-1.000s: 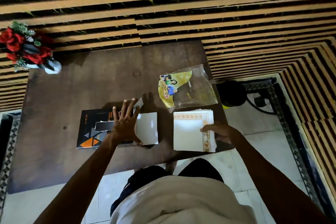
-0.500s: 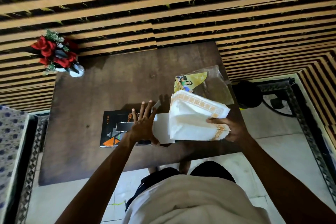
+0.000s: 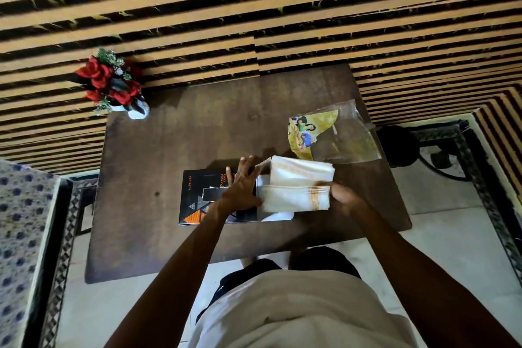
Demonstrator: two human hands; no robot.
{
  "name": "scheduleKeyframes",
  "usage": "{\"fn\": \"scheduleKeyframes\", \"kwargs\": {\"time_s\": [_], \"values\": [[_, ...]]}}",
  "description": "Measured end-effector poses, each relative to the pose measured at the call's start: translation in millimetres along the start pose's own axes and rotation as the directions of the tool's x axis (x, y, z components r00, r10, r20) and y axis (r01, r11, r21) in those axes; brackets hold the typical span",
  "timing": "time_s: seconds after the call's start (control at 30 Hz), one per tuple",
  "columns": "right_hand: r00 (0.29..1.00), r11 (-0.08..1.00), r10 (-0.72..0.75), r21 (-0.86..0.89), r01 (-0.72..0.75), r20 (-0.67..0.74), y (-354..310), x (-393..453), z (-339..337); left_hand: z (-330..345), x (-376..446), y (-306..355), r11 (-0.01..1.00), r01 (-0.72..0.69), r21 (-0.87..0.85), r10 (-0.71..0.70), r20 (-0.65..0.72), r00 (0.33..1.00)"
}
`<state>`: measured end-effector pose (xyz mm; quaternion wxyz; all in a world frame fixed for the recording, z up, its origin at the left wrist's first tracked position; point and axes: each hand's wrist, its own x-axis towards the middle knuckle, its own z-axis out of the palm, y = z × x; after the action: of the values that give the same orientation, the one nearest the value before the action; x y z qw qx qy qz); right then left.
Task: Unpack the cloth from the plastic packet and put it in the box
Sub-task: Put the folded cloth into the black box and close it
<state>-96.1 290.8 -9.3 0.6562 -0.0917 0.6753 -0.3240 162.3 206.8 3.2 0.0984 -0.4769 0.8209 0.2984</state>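
Observation:
A folded white cloth (image 3: 293, 189) with a gold border hangs just above the white box (image 3: 278, 216) near the table's front edge. My right hand (image 3: 343, 196) grips the cloth at its right side. My left hand (image 3: 240, 186) lies flat, fingers spread, on the black box lid (image 3: 197, 198) with orange triangles, touching the cloth's left edge. The clear plastic packet (image 3: 339, 138), with a yellow picture card inside, lies on the table behind the cloth. Most of the white box is hidden under the cloth.
A dark wooden table (image 3: 175, 144) carries everything. A white vase of red flowers (image 3: 113, 87) stands at its far left corner. A striped wall rises behind. A dark round object (image 3: 398, 147) sits on the floor to the right, and dotted fabric (image 3: 22, 234) at the left.
My right hand lifted the folded cloth off the table and carried it left until it hangs over the white box. My left hand stayed on the black lid.

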Motion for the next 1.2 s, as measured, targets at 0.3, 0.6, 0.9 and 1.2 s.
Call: {"fn": "scheduleKeyframes", "kwargs": {"time_s": [0.3,0.6,0.9,1.2], "values": [[0.997,0.948,-0.018,-0.319,-0.006,-0.071,2,-1,19,-7,-1,-2,0.997,-0.045,-0.058,0.048,0.049,0.998],[0.996,0.923,-0.068,-0.381,0.043,-0.052,-2,3,36,-19,-1,-15,0.970,-0.050,-0.237,0.080,0.117,0.990],[0.998,0.892,0.045,-0.452,-0.023,0.038,-9,11,44,-36,-15,-34,0.943,-0.085,-0.323,0.112,0.066,0.992],[0.993,0.895,0.077,-0.445,-0.028,0.094,-9,16,55,-9,-19,-43,0.928,-0.208,-0.309,0.178,-0.124,0.976]]}}
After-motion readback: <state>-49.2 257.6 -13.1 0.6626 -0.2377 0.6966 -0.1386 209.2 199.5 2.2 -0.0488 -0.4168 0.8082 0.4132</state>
